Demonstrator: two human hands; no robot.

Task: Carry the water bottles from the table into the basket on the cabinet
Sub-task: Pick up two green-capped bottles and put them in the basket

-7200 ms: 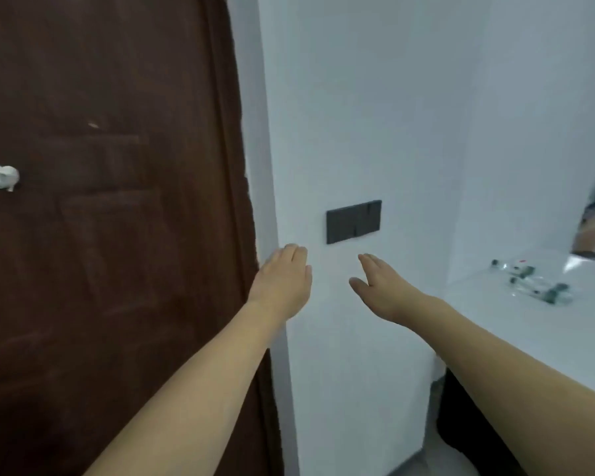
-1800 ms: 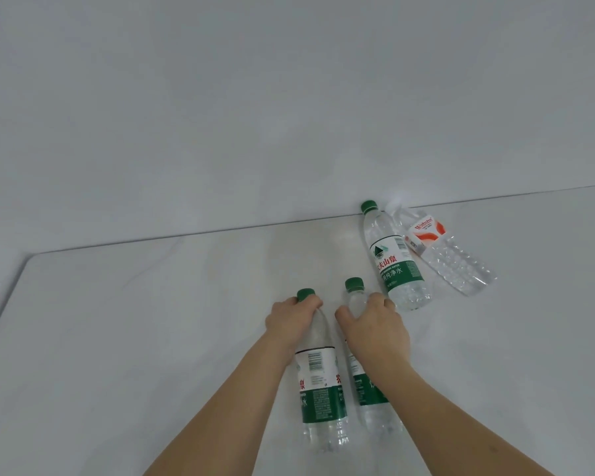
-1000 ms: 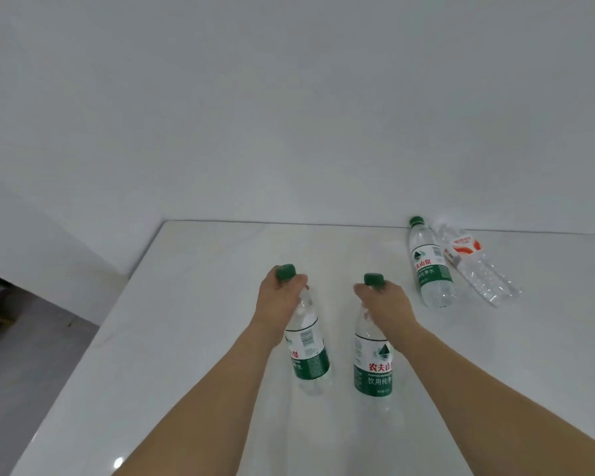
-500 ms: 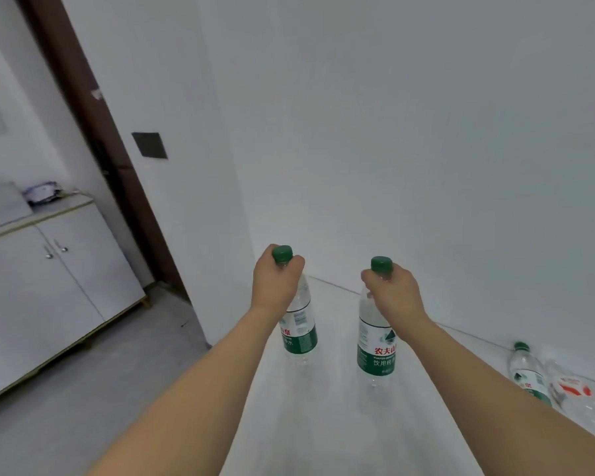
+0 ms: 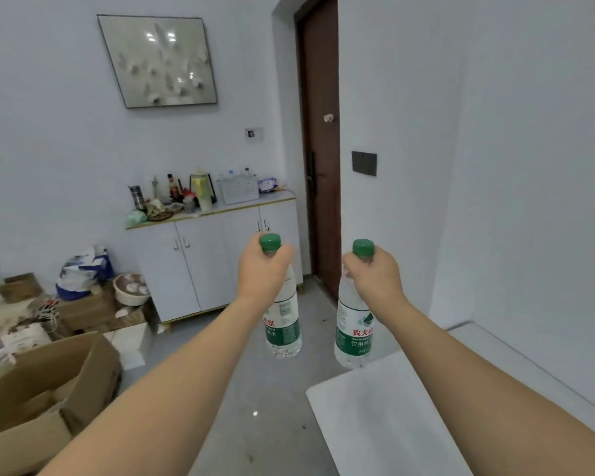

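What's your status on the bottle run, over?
Left hand and right hand each grip a green-capped bottle by the neck. Basket on cabinet ahead. Floor path open; cardboard boxes off left.

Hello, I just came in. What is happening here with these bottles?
A person is carrying two water bottles, one in each hand, held upright by the neck. The left hand grips the left bottle and the right hand grips the right bottle, both lifted clear of the white table. The person faces the white cabinet, where a white basket stands on top, across the room. Nothing has been dropped in yet.
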